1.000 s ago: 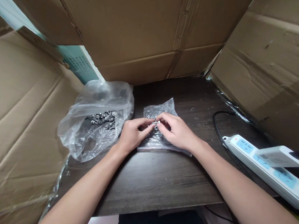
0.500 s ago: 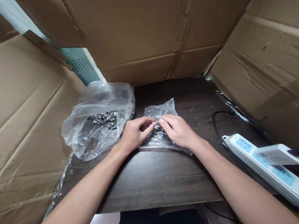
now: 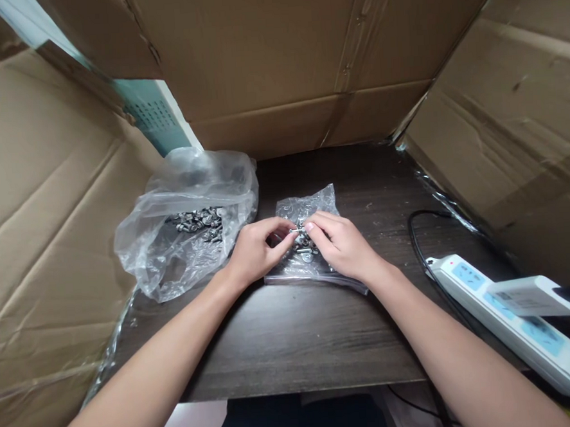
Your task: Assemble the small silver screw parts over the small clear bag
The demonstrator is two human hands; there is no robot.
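So we've got two bare hands on one bolt (image 3: 297, 230): our left hand (image 3: 262, 246) pinches one end between thumb and fingertips, and our right hand (image 3: 337, 241) pinches the other. It sits just above one small plastic bag (image 3: 308, 205) with loose metal hardware (image 3: 306, 251) on it, too jumbled to count. There's also one bigger plastic bag (image 3: 191, 264) on our left with a pile of bolts (image 3: 201, 222), again uncountable, plus one power strip (image 3: 504, 316) on our right, all on one dark table (image 3: 283, 342). Compared with a second ago, our right thumb covers more of the bolt's end, and more hardware shows between our hands.
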